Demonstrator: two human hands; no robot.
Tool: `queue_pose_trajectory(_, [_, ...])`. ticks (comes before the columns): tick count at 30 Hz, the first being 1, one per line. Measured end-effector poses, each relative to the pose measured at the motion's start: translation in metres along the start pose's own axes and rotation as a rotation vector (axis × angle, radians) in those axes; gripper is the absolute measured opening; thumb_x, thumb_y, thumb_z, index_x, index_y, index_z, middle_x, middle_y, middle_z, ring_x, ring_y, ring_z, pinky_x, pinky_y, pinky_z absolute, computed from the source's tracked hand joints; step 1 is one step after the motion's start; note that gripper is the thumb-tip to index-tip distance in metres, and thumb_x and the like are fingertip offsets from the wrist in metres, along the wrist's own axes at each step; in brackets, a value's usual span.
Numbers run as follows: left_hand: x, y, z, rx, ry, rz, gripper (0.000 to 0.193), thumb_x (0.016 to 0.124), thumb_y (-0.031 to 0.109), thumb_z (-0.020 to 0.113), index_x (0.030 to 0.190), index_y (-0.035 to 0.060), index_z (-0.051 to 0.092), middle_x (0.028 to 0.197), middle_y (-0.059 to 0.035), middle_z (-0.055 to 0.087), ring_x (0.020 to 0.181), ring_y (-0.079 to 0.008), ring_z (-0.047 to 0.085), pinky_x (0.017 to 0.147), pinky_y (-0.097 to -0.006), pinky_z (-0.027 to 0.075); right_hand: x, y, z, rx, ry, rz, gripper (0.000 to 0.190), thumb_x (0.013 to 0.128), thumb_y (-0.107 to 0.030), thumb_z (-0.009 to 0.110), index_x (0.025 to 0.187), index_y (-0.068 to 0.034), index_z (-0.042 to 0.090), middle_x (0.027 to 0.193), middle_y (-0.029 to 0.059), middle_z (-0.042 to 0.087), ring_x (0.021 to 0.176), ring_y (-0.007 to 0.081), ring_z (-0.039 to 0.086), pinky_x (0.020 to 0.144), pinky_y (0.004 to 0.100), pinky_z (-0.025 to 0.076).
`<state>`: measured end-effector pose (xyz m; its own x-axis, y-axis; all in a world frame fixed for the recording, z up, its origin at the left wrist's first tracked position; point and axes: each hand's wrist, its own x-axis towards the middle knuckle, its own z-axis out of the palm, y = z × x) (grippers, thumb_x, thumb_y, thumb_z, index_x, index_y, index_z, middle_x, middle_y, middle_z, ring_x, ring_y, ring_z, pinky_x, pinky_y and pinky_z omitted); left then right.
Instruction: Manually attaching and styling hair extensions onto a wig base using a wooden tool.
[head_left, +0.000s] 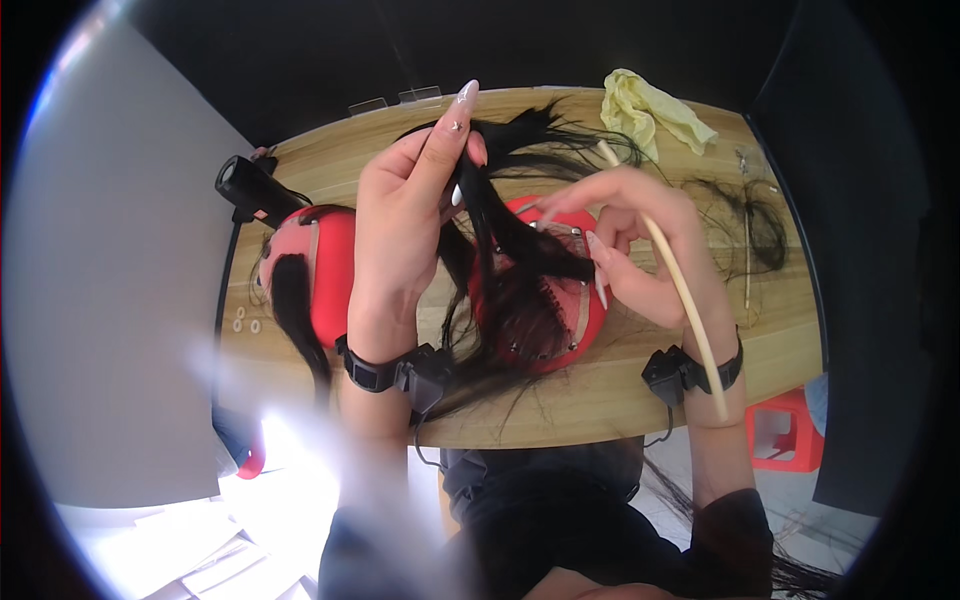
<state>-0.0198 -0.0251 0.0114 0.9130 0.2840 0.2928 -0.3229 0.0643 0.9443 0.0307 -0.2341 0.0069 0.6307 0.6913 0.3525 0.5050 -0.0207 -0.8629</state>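
My left hand (409, 195) is raised, its thumb and fingers pinching a lock of black hair (484, 210). Below it, the lock runs down to a red dome-shaped block (592, 322) covered with fine mesh netting (566, 300). Rows of dark hair are fixed in the netting, and metal pins stud its edge. A thin pale rod (682, 289) lies through my right hand (649, 240) and back along the forearm. The right fingertips are at the block's right side, beside the hair; whether they also pinch strands is hard to tell.
A second red block (330, 277) with netting and a hair tuft stands left, near a black cylindrical device (255, 187). Small white rings (255, 326) lie beside it. A crumpled yellow cloth (645, 112) is at the back; loose hair (765, 232) and a thin stick (747, 262) lie right.
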Motion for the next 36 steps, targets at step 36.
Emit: queue_pose_trajectory(36, [0.005,0.001,-0.002,-0.109,0.119,0.006,0.026,0.098,0.030,0.052,0.092,0.0073,0.063,0.083,0.0044,0.058,0.062,0.0009,0.047,0.050,-0.0141,0.032,-0.003,-0.002,-0.004,-0.265,0.186,-0.186,0.022,0.070,-0.003,0.074,0.092,-0.006,0.071,0.078,0.0070,0.067,0.065,0.0177,0.059,0.062,0.0273,0.046])
